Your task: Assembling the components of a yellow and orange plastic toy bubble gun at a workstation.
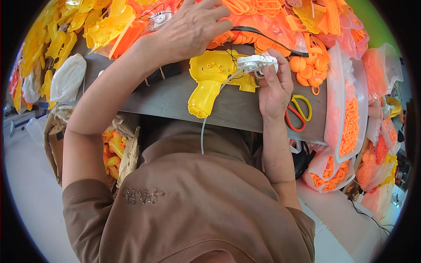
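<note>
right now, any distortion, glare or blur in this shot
Head view: black corners surround the round fisheye picture; the clear tub at right looks bowed; glossy yellow shells at upper left show highlights; the white mechanism in the right hand looks fairly sharp, while bags by the right rim look softer

The white plastic mechanism [251, 62], rounded with a ring-like part underneath, was held up off the desk [166, 103], partly over the right end of a yellow pistol-shaped shell [206, 70]. That shell lay hollow side up near the desk's front edge, its handle pointing toward that edge. A pale thin tube [202, 138] crossed the shell and hung below the edge.
</note>
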`<action>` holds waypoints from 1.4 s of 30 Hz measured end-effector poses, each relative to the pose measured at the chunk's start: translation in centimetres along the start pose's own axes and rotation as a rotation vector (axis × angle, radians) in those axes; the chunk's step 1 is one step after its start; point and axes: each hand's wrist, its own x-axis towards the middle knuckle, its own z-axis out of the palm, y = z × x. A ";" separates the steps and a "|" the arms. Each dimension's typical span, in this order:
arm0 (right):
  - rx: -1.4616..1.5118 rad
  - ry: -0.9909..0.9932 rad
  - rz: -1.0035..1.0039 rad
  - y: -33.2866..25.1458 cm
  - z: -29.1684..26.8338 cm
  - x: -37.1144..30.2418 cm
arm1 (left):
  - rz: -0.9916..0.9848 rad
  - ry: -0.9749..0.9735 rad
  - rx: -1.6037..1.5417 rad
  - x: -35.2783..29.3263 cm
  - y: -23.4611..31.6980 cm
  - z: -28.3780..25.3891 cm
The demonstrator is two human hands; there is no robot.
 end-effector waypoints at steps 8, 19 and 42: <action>0.199 -0.030 0.005 -0.9 0.0 -0.7 | -0.039 -0.091 -0.048 0.4 3.2 -4.0; -0.140 0.166 -0.002 -0.9 1.3 -1.4 | -0.589 -0.231 -0.547 -5.0 6.7 -2.7; -0.317 0.141 0.003 -0.2 1.5 -2.1 | -0.702 -0.120 -0.546 -2.7 7.2 -2.2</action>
